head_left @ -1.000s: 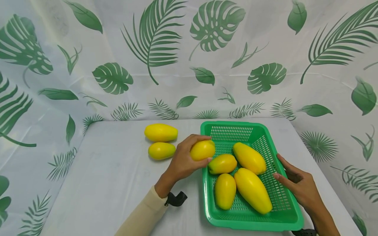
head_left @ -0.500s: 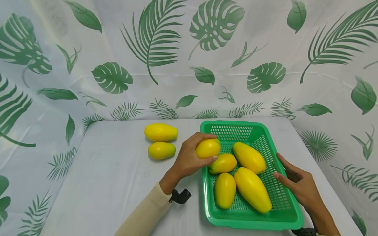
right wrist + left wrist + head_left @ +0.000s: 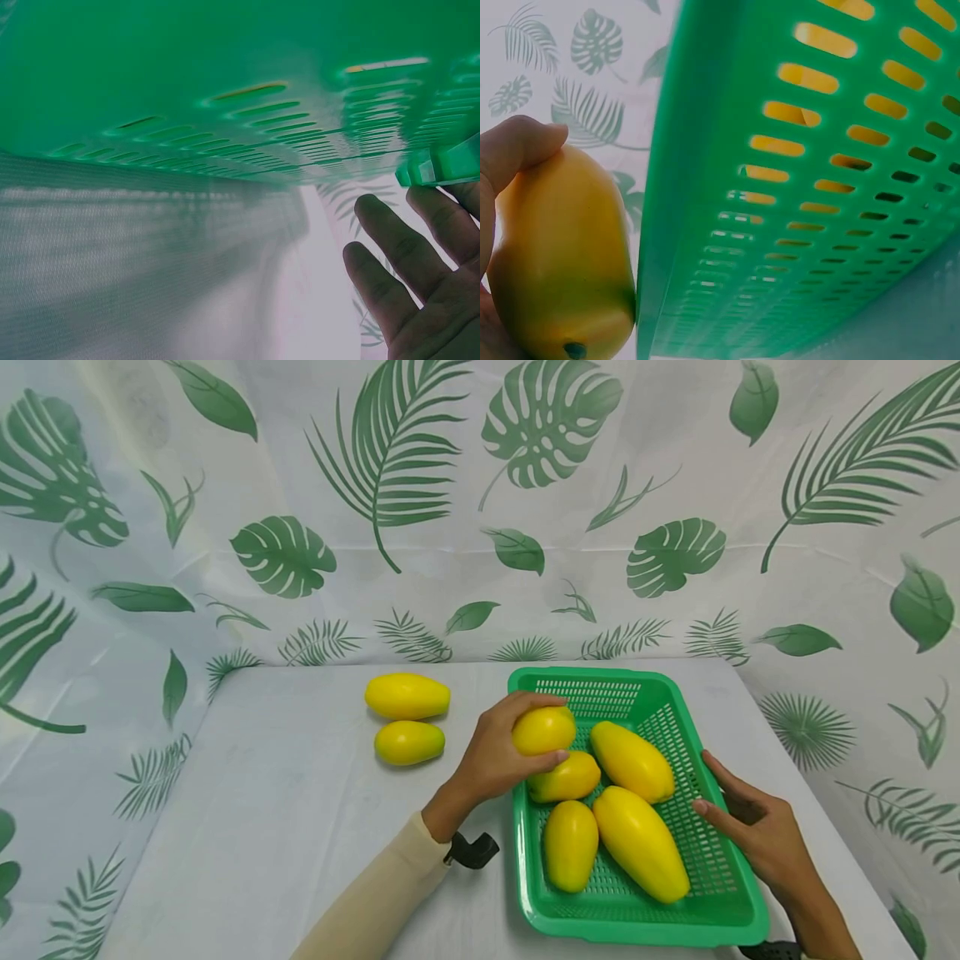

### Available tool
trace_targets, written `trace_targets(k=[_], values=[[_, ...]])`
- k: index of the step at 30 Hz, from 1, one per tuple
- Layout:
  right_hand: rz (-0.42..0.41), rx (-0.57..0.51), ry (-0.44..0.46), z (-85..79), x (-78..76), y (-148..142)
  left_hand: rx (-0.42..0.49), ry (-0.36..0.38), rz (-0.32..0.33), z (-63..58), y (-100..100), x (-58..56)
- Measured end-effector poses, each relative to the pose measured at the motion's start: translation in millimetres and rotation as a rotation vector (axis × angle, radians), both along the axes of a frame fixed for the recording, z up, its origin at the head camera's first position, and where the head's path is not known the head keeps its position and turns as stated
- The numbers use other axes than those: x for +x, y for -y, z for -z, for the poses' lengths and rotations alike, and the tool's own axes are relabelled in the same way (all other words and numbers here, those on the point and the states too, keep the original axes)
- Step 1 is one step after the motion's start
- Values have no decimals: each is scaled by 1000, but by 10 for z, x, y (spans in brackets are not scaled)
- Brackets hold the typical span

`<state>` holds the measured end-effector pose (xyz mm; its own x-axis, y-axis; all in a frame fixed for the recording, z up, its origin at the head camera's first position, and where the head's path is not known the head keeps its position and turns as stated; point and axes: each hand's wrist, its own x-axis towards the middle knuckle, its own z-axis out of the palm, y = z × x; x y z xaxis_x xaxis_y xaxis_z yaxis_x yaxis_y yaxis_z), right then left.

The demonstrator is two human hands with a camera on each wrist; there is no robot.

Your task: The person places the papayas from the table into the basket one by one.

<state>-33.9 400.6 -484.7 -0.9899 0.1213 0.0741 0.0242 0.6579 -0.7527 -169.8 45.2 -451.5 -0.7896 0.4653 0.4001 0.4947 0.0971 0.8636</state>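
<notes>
A green basket (image 3: pixel 637 931) with slotted walls stands on the right, holding several yellow papayas (image 3: pixel 641 843). My left hand (image 3: pixel 487 756) grips another papaya (image 3: pixel 543 731) over the basket's left side, its fingers and thumb round the fruit. In the left wrist view that papaya (image 3: pixel 562 255) shows a dark stem spot and sits right beside the basket's edge. My right hand (image 3: pixel 757 827) rests at the basket's right rim, thumb over the edge. Straight, spread fingers (image 3: pixel 405 244) reach under the rim in the right wrist view, some touching its lip.
Two more papayas, a larger one (image 3: pixel 407 697) and a smaller, greener-tipped one (image 3: pixel 409 743), lie left of the basket on the white tabletop (image 3: pixel 262 810). A leaf-printed cloth (image 3: pixel 450 585) hangs behind and around the table. Black wrist mounts (image 3: pixel 474 850) show on both arms.
My left hand has moved right with its papaya, from the basket's left rim to over the inside, partly covering a papaya in it. The right hand and basket stay put.
</notes>
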Motion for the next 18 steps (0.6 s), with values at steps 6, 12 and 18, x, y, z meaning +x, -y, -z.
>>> trace_targets(k=[6,12,18], values=[[-3,-4,-6,5,1,6,24,17,16,3,-81,-23],[-4,-8,-14,4,0,5,51,14,28,-5,-147,-37],[-6,-4,-17,1,-5,3,54,43,46,-1,-196,-42]])
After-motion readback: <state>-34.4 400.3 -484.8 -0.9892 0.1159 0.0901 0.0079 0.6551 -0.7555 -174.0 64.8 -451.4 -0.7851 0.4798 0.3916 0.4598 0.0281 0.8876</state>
